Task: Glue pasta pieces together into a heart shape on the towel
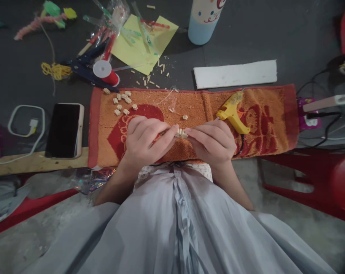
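Note:
Between my two hands, over an orange and red towel [195, 101], is a small piece made of short pale sticks [181, 133]. My left hand [149, 139] pinches its left end with thumb and fingertips. The right end is pinched by my right hand [212, 142]. One small pale bundle [185, 117] lies on the towel just beyond my fingertips. Several similar bundles [126, 100] sit at the towel's upper left. A yellow glue gun [233, 114] rests on the towel to the right, close to my right hand.
A phone [64, 130] and a white cable lie left of the towel. Beyond it are a red thread spool [111, 77], dark blue pliers [85, 68], yellow paper [163, 36], cut stick bits, a white strip [235, 74] and a blue-white bottle [203, 23]. Red chairs flank me.

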`<action>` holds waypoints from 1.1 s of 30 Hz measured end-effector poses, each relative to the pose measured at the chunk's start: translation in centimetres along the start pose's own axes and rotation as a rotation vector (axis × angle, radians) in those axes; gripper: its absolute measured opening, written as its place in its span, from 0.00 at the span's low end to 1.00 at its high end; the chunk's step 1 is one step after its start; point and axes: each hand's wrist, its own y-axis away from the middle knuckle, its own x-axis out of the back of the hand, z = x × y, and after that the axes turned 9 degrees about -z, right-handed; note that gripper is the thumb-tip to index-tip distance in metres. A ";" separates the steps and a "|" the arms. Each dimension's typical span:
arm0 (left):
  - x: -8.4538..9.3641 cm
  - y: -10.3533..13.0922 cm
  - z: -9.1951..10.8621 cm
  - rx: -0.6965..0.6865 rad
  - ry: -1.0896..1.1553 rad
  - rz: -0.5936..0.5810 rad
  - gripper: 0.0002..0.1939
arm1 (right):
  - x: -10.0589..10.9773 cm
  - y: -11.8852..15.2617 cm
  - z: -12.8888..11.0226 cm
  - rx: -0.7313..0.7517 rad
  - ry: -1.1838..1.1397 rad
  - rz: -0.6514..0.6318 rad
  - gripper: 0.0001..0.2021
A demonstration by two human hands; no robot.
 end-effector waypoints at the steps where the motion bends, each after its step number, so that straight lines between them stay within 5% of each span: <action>1: 0.2 -0.1 0.1 0.055 0.047 -0.064 0.09 | 0.0 -0.1 0.0 -0.005 -0.019 0.001 0.07; 8: 0.8 -1.7 0.3 0.148 0.176 -0.066 0.10 | 1.0 -2.3 -0.1 -0.072 -0.094 -0.059 0.12; 17: -0.5 -3.6 -1.4 0.579 1.000 -0.204 0.13 | 1.9 -4.6 1.7 -0.194 -0.341 -0.154 0.13; 22: -0.6 -4.1 -1.3 0.752 1.241 -0.231 0.12 | 1.4 -5.0 2.2 -0.234 -0.512 -0.184 0.15; 33: -0.5 -4.4 -0.9 0.884 1.694 -0.392 0.12 | 1.7 -6.0 1.9 -0.216 -0.604 -0.213 0.15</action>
